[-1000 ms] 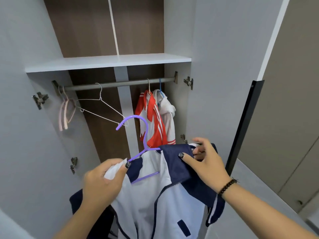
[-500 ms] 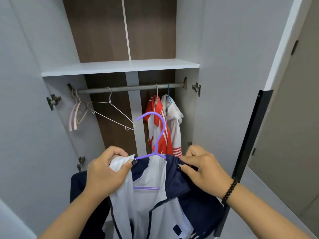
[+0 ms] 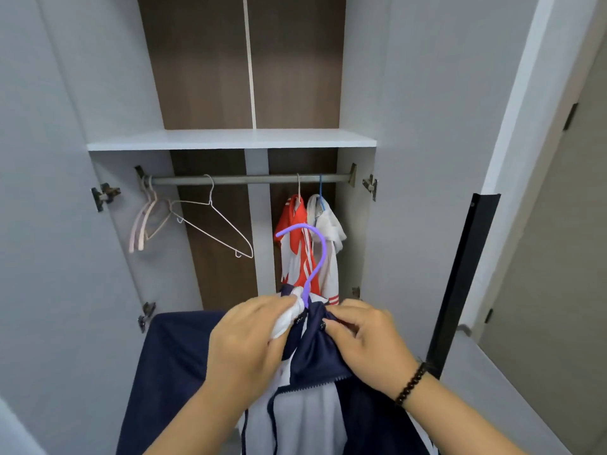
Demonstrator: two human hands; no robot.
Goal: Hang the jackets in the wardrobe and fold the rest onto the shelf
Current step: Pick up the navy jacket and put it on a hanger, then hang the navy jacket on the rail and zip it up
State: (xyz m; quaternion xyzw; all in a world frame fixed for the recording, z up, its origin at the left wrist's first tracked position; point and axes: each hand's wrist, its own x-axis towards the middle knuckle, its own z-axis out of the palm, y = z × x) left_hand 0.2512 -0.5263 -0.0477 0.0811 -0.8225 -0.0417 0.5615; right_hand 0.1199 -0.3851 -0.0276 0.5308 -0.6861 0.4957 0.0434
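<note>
Standing open, wardrobe (image 3: 427,93) with shelf (image 3: 230,139) over rail (image 3: 249,179) | navy-white jacket (image 3: 305,415) held low before it | left hand (image 3: 249,346), right hand (image 3: 364,343) pinching its collar together | purple hanger (image 3: 320,254) hook upright between them.

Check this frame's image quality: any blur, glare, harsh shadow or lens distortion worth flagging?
Head view: even, soft light, no glare; wide-angle lens bows the black door edge and wardrobe sides outward. The rail and purple hanger are crisp; left hand and right hand on the navy jacket look slightly soft.
</note>
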